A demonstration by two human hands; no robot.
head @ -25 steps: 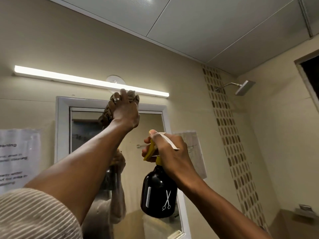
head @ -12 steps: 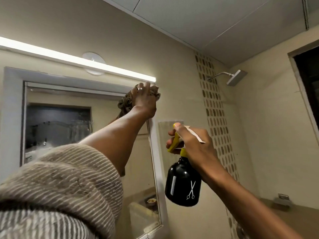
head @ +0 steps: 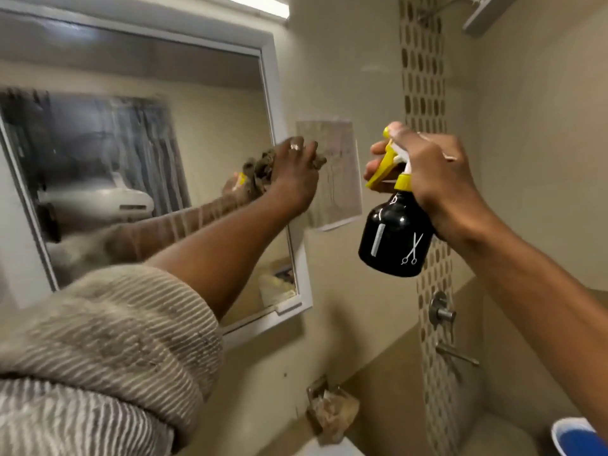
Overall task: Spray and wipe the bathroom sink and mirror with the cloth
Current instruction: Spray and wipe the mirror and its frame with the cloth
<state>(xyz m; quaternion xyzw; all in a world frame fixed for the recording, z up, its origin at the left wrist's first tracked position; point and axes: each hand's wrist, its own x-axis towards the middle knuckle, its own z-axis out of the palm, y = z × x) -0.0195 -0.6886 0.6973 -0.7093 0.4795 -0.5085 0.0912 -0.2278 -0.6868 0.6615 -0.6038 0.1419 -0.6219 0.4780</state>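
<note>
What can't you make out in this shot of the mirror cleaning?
- Sink: outside the head view.
- Cloth: mostly covered by the left hand, blurred.
- Spray bottle: nozzle hidden under the right hand.
- Paper sheet on the wall: print too blurred to read.
- Mirror: left part cut off by the frame edge.

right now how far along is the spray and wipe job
Looks done: nothing clearly; the mirror glass looks streaked. In hand: the left hand presses the brown cloth against the mirror's right frame edge, while the right hand holds the black spray bottle beside it. Left: the remaining glass and the sink, which is out of view.
</note>
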